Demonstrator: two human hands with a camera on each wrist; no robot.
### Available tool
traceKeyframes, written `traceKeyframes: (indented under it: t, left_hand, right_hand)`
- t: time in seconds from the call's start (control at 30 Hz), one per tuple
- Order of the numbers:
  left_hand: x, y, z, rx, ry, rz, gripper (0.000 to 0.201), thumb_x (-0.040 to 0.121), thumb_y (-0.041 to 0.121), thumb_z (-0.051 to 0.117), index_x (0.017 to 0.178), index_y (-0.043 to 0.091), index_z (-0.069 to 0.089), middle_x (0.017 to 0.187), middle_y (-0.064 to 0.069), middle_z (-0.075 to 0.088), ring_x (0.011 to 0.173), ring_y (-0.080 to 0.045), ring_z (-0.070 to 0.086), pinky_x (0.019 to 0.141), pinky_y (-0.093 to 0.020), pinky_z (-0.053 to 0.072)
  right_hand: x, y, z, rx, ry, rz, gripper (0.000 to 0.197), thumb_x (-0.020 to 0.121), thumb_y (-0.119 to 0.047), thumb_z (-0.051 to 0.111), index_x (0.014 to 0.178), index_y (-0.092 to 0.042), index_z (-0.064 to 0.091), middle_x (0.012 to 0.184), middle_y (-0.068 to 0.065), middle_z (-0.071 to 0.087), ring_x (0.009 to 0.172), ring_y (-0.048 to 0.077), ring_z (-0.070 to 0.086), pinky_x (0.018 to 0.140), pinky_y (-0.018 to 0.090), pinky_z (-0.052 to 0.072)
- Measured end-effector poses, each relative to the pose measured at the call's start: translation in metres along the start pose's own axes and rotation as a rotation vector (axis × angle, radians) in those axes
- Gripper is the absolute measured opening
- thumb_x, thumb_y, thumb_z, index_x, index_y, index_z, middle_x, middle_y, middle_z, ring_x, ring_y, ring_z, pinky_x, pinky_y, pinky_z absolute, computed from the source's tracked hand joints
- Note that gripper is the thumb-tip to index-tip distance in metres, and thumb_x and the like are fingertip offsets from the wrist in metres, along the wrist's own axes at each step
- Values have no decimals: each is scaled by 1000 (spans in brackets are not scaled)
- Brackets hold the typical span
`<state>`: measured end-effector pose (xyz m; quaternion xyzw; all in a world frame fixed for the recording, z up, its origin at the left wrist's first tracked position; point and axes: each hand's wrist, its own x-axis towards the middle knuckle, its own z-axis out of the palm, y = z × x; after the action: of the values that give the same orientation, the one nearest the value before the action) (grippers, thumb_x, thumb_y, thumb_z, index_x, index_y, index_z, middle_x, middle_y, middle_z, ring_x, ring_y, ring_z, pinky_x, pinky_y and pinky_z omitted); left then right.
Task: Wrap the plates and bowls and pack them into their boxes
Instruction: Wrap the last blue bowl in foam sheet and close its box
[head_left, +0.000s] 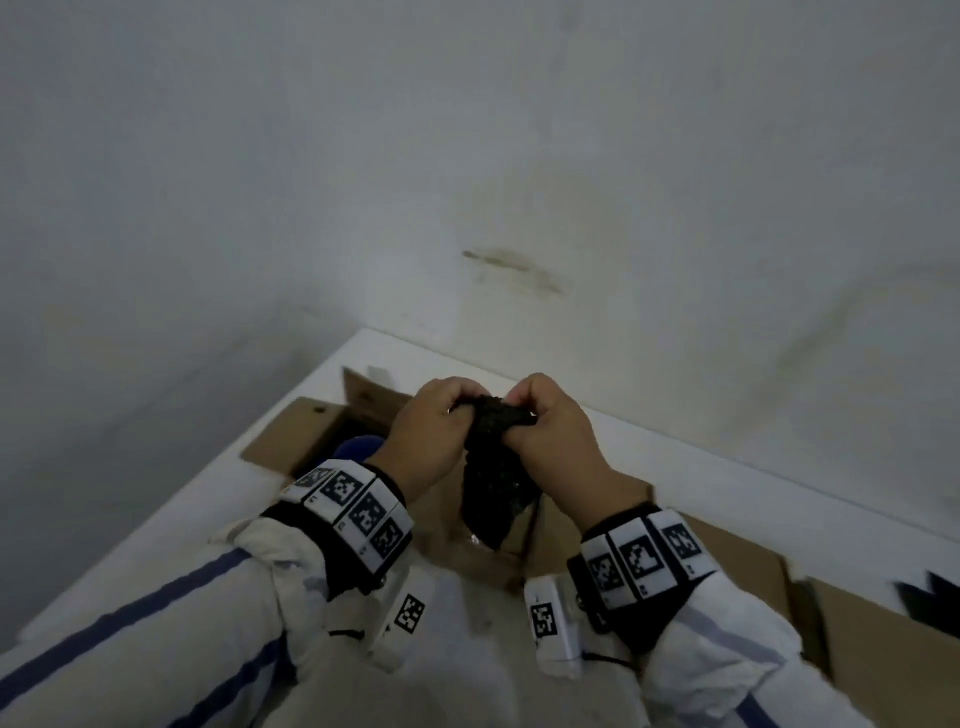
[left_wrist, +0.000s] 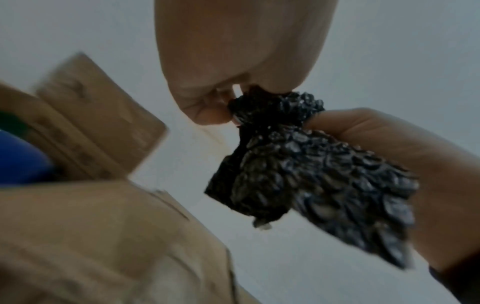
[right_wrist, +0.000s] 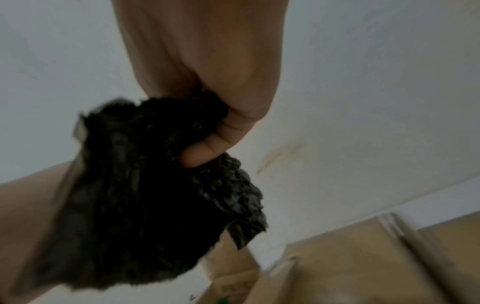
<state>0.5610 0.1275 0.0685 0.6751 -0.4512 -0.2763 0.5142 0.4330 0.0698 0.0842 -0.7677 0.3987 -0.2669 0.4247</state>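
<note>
A crumpled sheet of black bubble wrap (head_left: 493, 483) hangs in the air between both hands, above the cardboard. My left hand (head_left: 441, 415) pinches its top left edge and my right hand (head_left: 530, 415) grips its top right edge, knuckles almost touching. In the left wrist view the left hand (left_wrist: 221, 107) pinches the bunched wrap (left_wrist: 311, 174), and the right hand (left_wrist: 389, 154) closes round it from the right. The right wrist view has the right hand (right_wrist: 221, 127) curled into the dark wrap (right_wrist: 142, 205). A blue rounded object (head_left: 358, 448) lies inside the open box (head_left: 306, 421).
The white table (head_left: 156, 525) stands against a white wall. The open cardboard box is at the back left. A second flattened or open cardboard box (head_left: 737, 566) spreads under my right wrist toward the right edge. Something dark (head_left: 930, 597) lies at the far right.
</note>
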Motion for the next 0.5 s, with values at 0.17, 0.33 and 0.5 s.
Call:
traceKeyframes:
  t: [0.17, 0.33, 0.5]
  left_hand:
    - [6, -35, -94, -246, -194, -139, 25, 95, 12, 51, 118, 16, 57, 115, -8, 62, 104, -21, 61, 84, -31, 52]
    - [26, -76, -143, -157, -4, -144, 27, 80, -12, 58, 90, 13, 55, 93, -11, 62, 88, -24, 60, 79, -40, 51]
    - [44, -105, -143, -127, -55, -178, 36, 72, -19, 54, 74, 17, 54, 83, -12, 60, 80, -25, 56, 70, -40, 47]
  right_hand:
    - [28, -40, 96, 42, 32, 7, 30, 72, -2, 58, 71, -28, 43, 91, 4, 54, 78, 18, 52, 64, 27, 45]
    - [50, -58, 143, 50, -152, 23, 17, 73, -28, 59, 76, -12, 63, 97, 11, 58, 90, 23, 58, 77, 31, 47]
    - [76, -48, 160, -34, -275, 217, 32, 89, -21, 61, 117, -22, 45, 119, 4, 48, 97, 23, 58, 64, 33, 59]
